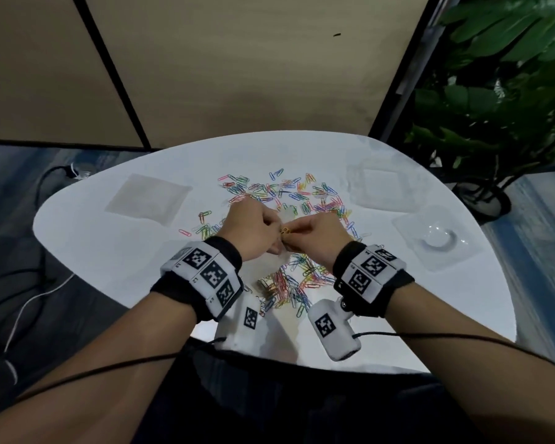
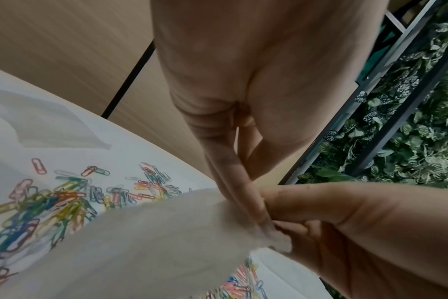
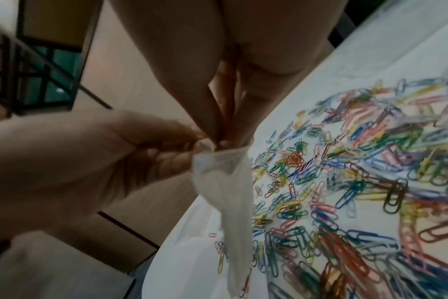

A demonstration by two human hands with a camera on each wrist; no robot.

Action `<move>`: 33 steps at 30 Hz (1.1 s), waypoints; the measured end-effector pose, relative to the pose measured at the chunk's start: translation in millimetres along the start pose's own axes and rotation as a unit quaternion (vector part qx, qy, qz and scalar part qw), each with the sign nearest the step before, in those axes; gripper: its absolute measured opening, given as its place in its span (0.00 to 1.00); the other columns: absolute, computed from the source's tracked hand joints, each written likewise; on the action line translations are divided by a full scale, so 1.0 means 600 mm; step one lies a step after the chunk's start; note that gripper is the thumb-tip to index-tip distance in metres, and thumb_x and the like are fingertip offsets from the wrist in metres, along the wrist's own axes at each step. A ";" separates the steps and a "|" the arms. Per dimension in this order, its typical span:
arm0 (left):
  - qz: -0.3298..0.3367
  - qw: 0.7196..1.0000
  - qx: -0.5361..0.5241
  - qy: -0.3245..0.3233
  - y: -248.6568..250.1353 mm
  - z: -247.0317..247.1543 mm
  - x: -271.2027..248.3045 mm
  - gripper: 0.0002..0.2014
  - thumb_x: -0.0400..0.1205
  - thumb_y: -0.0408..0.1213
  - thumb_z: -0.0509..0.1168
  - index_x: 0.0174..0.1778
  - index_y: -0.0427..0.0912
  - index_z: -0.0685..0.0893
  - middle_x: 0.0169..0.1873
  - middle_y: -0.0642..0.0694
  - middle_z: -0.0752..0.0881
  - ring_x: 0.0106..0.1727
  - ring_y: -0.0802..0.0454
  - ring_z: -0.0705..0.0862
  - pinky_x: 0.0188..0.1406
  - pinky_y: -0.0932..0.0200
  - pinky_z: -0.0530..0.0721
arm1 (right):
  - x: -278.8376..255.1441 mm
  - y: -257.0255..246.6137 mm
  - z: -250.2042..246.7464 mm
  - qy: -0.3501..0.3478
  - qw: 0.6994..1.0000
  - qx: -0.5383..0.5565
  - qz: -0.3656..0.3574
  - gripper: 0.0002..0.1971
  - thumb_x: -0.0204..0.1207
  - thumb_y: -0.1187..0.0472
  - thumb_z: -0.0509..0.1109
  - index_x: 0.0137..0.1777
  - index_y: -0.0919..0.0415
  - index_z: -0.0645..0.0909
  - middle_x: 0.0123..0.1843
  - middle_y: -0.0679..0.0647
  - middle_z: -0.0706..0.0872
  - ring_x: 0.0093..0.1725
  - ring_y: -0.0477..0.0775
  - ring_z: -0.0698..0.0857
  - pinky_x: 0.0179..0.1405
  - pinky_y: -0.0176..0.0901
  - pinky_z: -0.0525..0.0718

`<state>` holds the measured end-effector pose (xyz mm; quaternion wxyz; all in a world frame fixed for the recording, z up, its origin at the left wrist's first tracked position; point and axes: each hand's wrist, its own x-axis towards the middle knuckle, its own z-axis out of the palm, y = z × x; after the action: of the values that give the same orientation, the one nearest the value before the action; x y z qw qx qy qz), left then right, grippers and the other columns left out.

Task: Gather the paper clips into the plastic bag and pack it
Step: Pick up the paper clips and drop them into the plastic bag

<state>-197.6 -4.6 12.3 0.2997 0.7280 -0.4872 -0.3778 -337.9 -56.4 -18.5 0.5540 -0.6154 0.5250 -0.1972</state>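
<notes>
Below both wrists, a heap of coloured paper clips [image 1: 289, 290] lies on the white tabletop [image 1: 109, 251]. Above it, the left hand [image 1: 250, 229] pinches the mouth of the small plastic bag [image 3: 223, 182], which hangs down from the fingers. Touching it, the right hand [image 1: 314, 238] has its fingertips pressed together at the bag's opening around a yellow clip [image 1: 285, 231]. Beyond the hands more clips are scattered, flanked by a flat bag [image 1: 148, 198] on the left hand's side and clear trays [image 1: 382, 187] on the right's.
</notes>
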 end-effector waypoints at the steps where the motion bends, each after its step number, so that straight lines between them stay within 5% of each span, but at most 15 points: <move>1: 0.002 1.000 0.005 -0.002 0.002 0.002 0.001 0.10 0.84 0.24 0.63 0.48 0.29 0.91 0.36 0.34 0.92 0.36 0.42 0.94 0.41 0.55 0.94 | 0.002 0.000 0.000 -0.002 0.999 -0.037 -0.007 0.06 0.70 0.69 0.76 0.44 0.60 0.91 0.39 0.61 0.92 0.43 0.60 0.92 0.51 0.56 0.91; 3: 0.010 1.000 0.012 0.000 0.005 0.003 0.003 0.10 0.84 0.26 0.63 0.53 0.33 0.91 0.37 0.38 0.92 0.36 0.43 0.94 0.41 0.57 0.93 | 0.006 -0.004 0.001 -0.012 0.994 -0.102 -0.021 0.12 0.71 0.67 0.73 0.54 0.59 0.90 0.40 0.57 0.91 0.42 0.56 0.91 0.49 0.53 0.91; 7: 0.026 0.999 0.032 0.015 0.008 -0.003 0.006 0.10 0.84 0.27 0.64 0.55 0.33 0.90 0.39 0.37 0.93 0.35 0.44 0.94 0.40 0.57 0.93 | 0.014 -0.015 -0.002 -0.077 0.971 -0.222 -0.047 0.24 0.73 0.68 0.69 0.70 0.55 0.80 0.60 0.54 0.88 0.60 0.52 0.87 0.58 0.48 0.87; 11: 0.041 0.995 0.085 0.043 0.003 -0.012 0.006 0.09 0.84 0.27 0.63 0.48 0.29 0.90 0.42 0.40 0.93 0.29 0.49 0.93 0.35 0.58 0.92 | 0.013 -0.029 -0.050 -0.111 0.992 -0.005 -0.056 0.12 0.79 0.75 0.66 0.60 0.68 0.85 0.52 0.63 0.90 0.46 0.57 0.91 0.52 0.48 0.91; 13: 0.044 0.994 0.093 0.047 0.000 -0.016 0.006 0.09 0.84 0.27 0.64 0.48 0.31 0.91 0.48 0.43 0.92 0.29 0.48 0.93 0.35 0.57 0.93 | 0.025 -0.009 -0.098 -0.064 0.996 0.041 -0.051 0.09 0.80 0.72 0.67 0.56 0.68 0.86 0.50 0.64 0.90 0.46 0.60 0.90 0.47 0.48 0.91; 15: 0.046 0.992 0.110 0.045 0.000 -0.020 0.005 0.10 0.84 0.28 0.64 0.51 0.35 0.92 0.42 0.43 0.92 0.30 0.49 0.92 0.37 0.60 0.89 | 0.046 0.036 -0.149 0.019 0.991 -0.134 -0.018 0.11 0.81 0.66 0.68 0.59 0.61 0.86 0.55 0.61 0.90 0.53 0.62 0.89 0.55 0.52 0.89; 18: 0.055 0.991 0.118 0.035 0.002 -0.021 0.004 0.11 0.85 0.28 0.63 0.52 0.36 0.92 0.38 0.41 0.93 0.30 0.50 0.92 0.38 0.62 0.89 | 0.061 0.136 -0.204 0.002 0.873 -0.476 0.110 0.22 0.83 0.55 0.64 0.76 0.59 0.73 0.72 0.62 0.80 0.70 0.63 0.80 0.71 0.51 0.77; 21: 0.059 0.990 0.124 0.029 0.005 -0.019 0.005 0.12 0.85 0.28 0.62 0.48 0.35 0.93 0.38 0.40 0.93 0.30 0.51 0.93 0.34 0.64 0.89 | 0.059 0.209 -0.201 -0.040 0.857 -0.490 0.151 0.34 0.83 0.47 0.62 0.84 0.58 0.54 0.82 0.65 0.65 0.76 0.65 0.73 0.75 0.56 0.73; 25: 0.062 0.989 0.133 0.023 0.005 -0.017 0.006 0.13 0.84 0.27 0.61 0.46 0.33 0.93 0.40 0.41 0.94 0.30 0.51 0.93 0.33 0.66 0.88 | 0.067 0.222 -0.151 -0.055 0.881 -0.466 0.064 0.41 0.81 0.42 0.63 0.86 0.56 0.46 0.86 0.62 0.55 0.80 0.64 0.68 0.78 0.56 0.69; 28: 0.064 0.988 0.140 0.019 0.003 -0.018 0.004 0.13 0.83 0.28 0.62 0.46 0.38 0.94 0.38 0.42 0.94 0.31 0.50 0.93 0.40 0.61 0.89 | 0.075 0.211 -0.114 -0.067 0.876 -0.477 0.015 0.40 0.80 0.45 0.66 0.86 0.52 0.51 0.86 0.60 0.54 0.80 0.63 0.68 0.79 0.54 0.69; 33: 0.064 0.985 0.160 0.018 -0.005 -0.023 0.007 0.12 0.81 0.27 0.62 0.42 0.32 0.91 0.37 0.34 0.92 0.33 0.40 0.89 0.46 0.49 0.92 | 0.089 0.201 -0.092 0.008 0.831 -0.553 -0.057 0.22 0.76 0.71 0.64 0.69 0.56 0.80 0.64 0.60 0.81 0.60 0.61 0.83 0.62 0.51 0.84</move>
<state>-183.2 -6.6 15.9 0.2120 0.7405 -0.5815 -0.2620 -415.4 -108.9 -126.7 0.1044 -0.8463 0.5146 0.0900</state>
